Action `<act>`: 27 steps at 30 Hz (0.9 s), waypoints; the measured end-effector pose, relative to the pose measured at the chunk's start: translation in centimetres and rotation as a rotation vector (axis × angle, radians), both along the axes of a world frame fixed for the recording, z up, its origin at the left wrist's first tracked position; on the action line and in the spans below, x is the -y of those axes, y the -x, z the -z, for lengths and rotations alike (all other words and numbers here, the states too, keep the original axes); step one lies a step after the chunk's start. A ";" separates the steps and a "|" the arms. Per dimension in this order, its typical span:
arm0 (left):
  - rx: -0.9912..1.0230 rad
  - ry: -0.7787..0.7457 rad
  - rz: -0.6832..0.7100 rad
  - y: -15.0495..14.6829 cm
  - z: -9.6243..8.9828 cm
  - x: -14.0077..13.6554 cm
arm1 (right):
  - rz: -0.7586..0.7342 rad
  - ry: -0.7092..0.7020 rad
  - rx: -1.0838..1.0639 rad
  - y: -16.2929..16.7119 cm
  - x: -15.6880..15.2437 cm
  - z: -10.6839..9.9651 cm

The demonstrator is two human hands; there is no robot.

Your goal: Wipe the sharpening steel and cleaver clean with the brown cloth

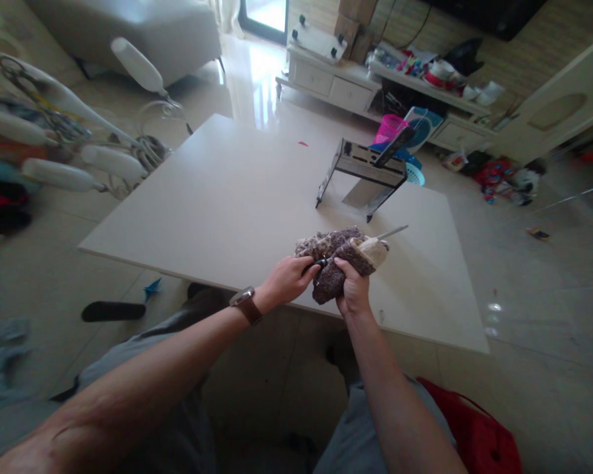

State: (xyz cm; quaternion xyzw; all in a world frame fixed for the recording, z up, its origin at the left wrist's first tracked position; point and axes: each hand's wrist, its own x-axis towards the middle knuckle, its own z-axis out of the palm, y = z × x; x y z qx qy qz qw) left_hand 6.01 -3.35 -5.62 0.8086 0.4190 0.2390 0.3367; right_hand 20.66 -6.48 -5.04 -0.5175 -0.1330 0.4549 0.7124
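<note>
Over the near edge of the white table (202,184), my left hand (291,276) is closed on the black handle of a knife (393,232). Its narrow blade runs through a bunched brown fuzzy cloth (333,280), and the tip pokes out on the far right side. My right hand (356,289) is wrapped round that cloth, thumb on top. A cream-coloured part of the cloth shows at its right end. Most of the blade is hidden in the folds. Beyond my hands stands a knife rack (350,157) with a black-handled knife (398,146) in it.
A small red scrap (303,143) lies on the table. Behind the rack are a pink basket (391,127) and a low white cabinet (321,85). White-handled things with coiled cords (138,66) stand at the left. A red bag (479,428) is on the floor by my right leg.
</note>
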 end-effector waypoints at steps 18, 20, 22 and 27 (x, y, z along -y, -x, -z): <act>0.501 0.972 0.163 -0.3 0.4 -0.3 | -0.023 0.057 -0.052 -2.3 -0.3 -1.1; 0.619 1.208 0.172 -0.4 0.6 -0.2 | -0.067 0.066 -0.057 -1.7 -0.1 -1.1; 0.698 1.384 0.172 -0.5 0.7 0.0 | -0.094 0.072 -0.056 -1.2 0.0 -1.2; 0.759 1.532 0.160 -0.5 0.4 0.1 | -0.047 0.056 -0.014 -0.9 -0.2 -1.4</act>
